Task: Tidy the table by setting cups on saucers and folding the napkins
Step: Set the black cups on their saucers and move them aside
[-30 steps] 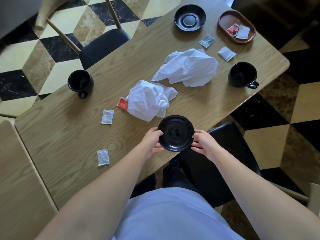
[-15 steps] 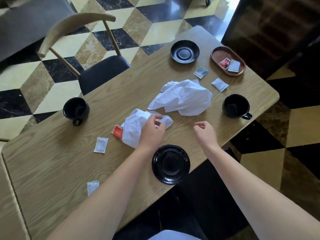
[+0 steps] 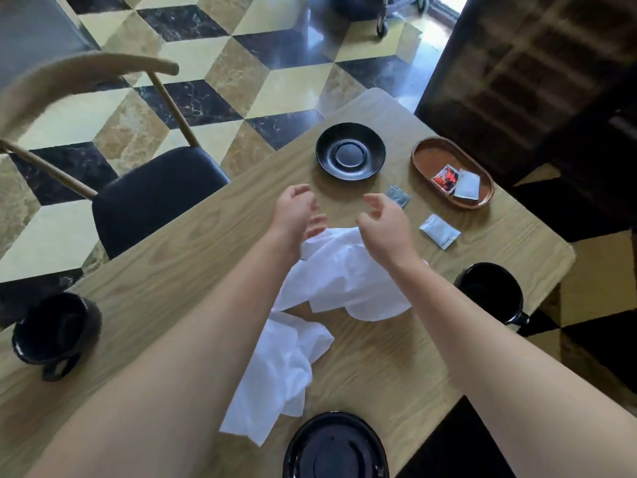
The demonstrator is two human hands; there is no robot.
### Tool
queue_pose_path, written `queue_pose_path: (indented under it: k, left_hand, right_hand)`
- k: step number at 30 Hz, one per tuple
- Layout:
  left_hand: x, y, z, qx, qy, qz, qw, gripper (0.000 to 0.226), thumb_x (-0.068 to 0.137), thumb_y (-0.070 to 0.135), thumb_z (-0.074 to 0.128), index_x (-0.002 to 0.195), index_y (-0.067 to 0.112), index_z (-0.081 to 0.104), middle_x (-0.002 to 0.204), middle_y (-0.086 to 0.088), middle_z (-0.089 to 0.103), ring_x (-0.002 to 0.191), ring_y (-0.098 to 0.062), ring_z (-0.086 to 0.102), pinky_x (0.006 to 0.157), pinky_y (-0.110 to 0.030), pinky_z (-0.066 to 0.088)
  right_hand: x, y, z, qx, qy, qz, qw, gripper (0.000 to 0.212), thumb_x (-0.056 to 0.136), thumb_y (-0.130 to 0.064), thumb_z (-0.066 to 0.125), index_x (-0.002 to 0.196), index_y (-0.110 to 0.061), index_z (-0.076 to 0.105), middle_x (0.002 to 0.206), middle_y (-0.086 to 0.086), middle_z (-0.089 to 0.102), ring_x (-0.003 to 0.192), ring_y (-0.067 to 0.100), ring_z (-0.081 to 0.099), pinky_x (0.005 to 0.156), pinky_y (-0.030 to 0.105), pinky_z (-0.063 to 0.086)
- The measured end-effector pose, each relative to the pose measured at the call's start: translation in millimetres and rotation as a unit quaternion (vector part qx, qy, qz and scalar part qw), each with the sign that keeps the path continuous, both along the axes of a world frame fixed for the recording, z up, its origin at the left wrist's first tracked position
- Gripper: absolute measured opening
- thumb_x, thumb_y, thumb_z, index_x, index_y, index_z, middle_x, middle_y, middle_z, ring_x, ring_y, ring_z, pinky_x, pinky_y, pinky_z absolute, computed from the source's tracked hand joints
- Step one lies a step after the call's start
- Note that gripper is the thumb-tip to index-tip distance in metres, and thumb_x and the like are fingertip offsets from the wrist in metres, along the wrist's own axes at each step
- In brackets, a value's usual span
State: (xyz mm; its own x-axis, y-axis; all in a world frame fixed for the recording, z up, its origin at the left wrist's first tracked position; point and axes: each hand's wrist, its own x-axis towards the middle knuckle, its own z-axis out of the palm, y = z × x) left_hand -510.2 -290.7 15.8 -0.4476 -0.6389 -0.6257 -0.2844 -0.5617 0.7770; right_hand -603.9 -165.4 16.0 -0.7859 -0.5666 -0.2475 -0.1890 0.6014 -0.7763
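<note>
Head view – left hand [image 3: 296,215], right hand [image 3: 384,224] half-open, empty, above napkin [image 3: 344,281]

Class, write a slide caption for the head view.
Both empty hands, left and right, reach over crumpled napkins toward the far saucer.

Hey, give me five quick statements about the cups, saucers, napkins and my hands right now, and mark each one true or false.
1. Both hands, left hand and right hand, are empty. True.
2. The left cup sits on a saucer. False: it stands on the bare table.
3. The far saucer has no cup on it. True.
4. Both napkins, the far napkin and the near napkin, are folded flat. False: both lie crumpled.
5. The oval tray is empty. False: it holds two packets.
</note>
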Motion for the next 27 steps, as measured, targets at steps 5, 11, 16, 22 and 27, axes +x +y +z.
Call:
queue_pose_path:
  k: [5,11,16,22,27]
  left_hand:
    - [-37,-27,-40,0.060,0.011,0.016,0.998,0.040,0.096,0.011,0.048,0.133,0.023,0.050,0.113,-0.011,0.055,0.096,-0.033,0.062,0.083,-0.042,0.055]
    - [-78,-68,-59,0.018,-0.021,-0.005,1.000,0.059,0.095,0.004,0.041,0.150,0.025,0.037,0.115,-0.005,0.056,0.092,-0.028,0.067,0.075,-0.038,0.060]
    - [-101,-89,-61,-0.001,-0.030,-0.066,0.997,0.071,0.091,-0.003,0.033,0.154,0.030,0.033,0.100,0.009,0.058,0.097,-0.030,0.071,0.081,-0.041,0.062]
    - [-109,-98,-53,0.006,-0.041,-0.088,0.995,0.057,0.087,-0.009,0.035,0.121,0.032,0.057,0.097,-0.003,0.062,0.095,-0.033,0.064,0.078,-0.042,0.063]
    - [-68,-91,-44,0.044,-0.026,-0.047,0.998,0.051,0.083,-0.012,0.032,0.094,0.027,0.063,0.086,-0.003,0.069,0.103,-0.039,0.071,0.082,-0.043,0.061]
  right_hand:
    - [-27,-36,-36,0.003,-0.017,0.000,1.000,0.057,0.089,-0.011,0.055,0.146,-0.013,0.050,0.146,0.008,0.052,0.133,0.020,0.050,0.113,0.035,0.038]
    - [-97,-67,-57,-0.127,-0.242,-0.203,0.940,0.057,0.091,-0.010,0.057,0.147,-0.019,0.046,0.135,0.000,0.057,0.090,-0.002,0.060,0.101,0.041,0.052]
    - [-139,-78,-70,-0.129,-0.272,-0.214,0.929,0.067,0.091,0.001,0.055,0.154,-0.015,0.037,0.124,-0.001,0.060,0.103,0.011,0.060,0.087,0.031,0.053]
    - [-143,-86,-74,-0.053,-0.196,-0.161,0.966,0.054,0.085,0.006,0.053,0.132,-0.018,0.062,0.121,0.000,0.068,0.112,0.021,0.063,0.097,0.043,0.057]
    - [-115,-88,-60,-0.049,-0.183,-0.146,0.971,0.046,0.075,0.009,0.061,0.111,-0.020,0.068,0.100,-0.002,0.072,0.097,0.024,0.069,0.094,0.047,0.059]
